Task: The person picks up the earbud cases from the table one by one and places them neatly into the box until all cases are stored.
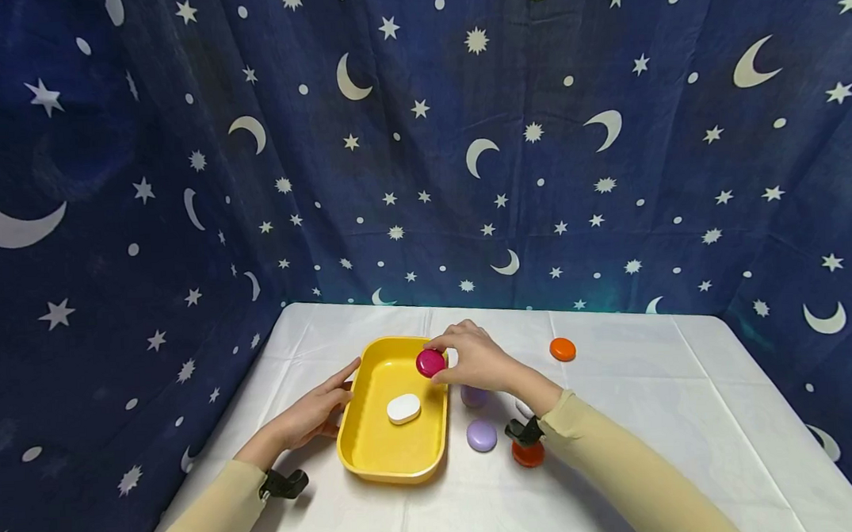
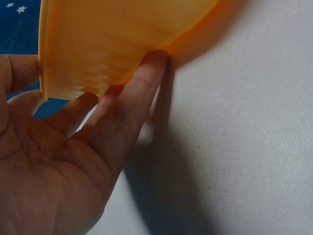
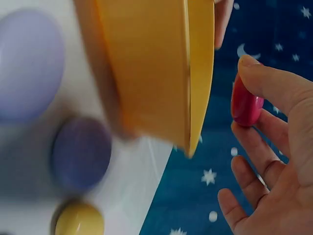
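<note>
A glossy magenta round disc (image 1: 430,363) is pinched between the thumb and fingers of my right hand (image 1: 478,359), above the right side of the yellow tray (image 1: 359,463). In the right wrist view the same disc (image 3: 247,100) appears edge-on, clear of the tray wall (image 3: 146,68). Inside the tray lies a white rounded piece (image 1: 404,408). My left hand (image 1: 306,416) rests against the tray's left side, its fingers extended; in the left wrist view, fingertips (image 2: 155,61) touch the outer wall and rim.
Right of the tray lie a lilac disc (image 1: 482,436), a darker purple disc (image 1: 474,395), and a red-orange disc (image 1: 528,454) partly behind the wrist strap. An orange disc (image 1: 562,349) sits farther back. The right wrist view shows a yellow piece (image 3: 79,219). Starry cloth (image 1: 420,139) surrounds the white table.
</note>
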`<state>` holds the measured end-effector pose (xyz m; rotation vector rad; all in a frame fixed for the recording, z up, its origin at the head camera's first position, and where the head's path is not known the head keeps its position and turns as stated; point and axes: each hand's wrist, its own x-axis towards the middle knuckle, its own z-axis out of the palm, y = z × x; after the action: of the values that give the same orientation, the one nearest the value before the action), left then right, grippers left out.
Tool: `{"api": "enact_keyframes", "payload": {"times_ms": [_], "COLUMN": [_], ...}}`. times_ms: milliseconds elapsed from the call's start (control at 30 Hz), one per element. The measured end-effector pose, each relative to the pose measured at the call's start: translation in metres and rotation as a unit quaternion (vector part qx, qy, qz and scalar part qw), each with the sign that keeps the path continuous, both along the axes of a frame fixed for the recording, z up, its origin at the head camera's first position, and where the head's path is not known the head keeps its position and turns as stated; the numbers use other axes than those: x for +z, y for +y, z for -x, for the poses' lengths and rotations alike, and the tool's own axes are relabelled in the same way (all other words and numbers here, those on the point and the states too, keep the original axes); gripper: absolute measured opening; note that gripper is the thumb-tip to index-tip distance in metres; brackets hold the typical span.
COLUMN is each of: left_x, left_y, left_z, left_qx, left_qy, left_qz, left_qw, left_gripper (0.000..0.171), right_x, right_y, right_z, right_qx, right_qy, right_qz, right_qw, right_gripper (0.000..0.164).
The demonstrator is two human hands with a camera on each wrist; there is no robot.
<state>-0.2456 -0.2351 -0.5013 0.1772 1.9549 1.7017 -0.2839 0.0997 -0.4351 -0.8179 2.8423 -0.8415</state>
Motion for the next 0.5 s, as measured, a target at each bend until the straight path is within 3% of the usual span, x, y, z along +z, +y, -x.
{"api": "enact_keyframes", "payload": {"times_ms": [133, 500], "left_x": [-0.001, 0.001], "left_y": [0.0, -0.001], "left_z": [0.0, 0.0], "left_qx": [0.005, 0.0], "left_qy": [-0.002, -0.002], "left_qz": [0.002, -0.001], "left_qw": [1.0, 1.0], "left_gripper": [0.069, 0.069], "right_x": [-0.003, -0.012], "right_y": [-0.024, -0.076], "right_z": [0.0, 0.004], "right_qx": [0.026, 0.039], "right_qy": [-0.005, -0.017], "right_qz": [-0.019, -0.072], "right_qw": [0.999, 0.996], "right_gripper": [0.054, 0.048]}}
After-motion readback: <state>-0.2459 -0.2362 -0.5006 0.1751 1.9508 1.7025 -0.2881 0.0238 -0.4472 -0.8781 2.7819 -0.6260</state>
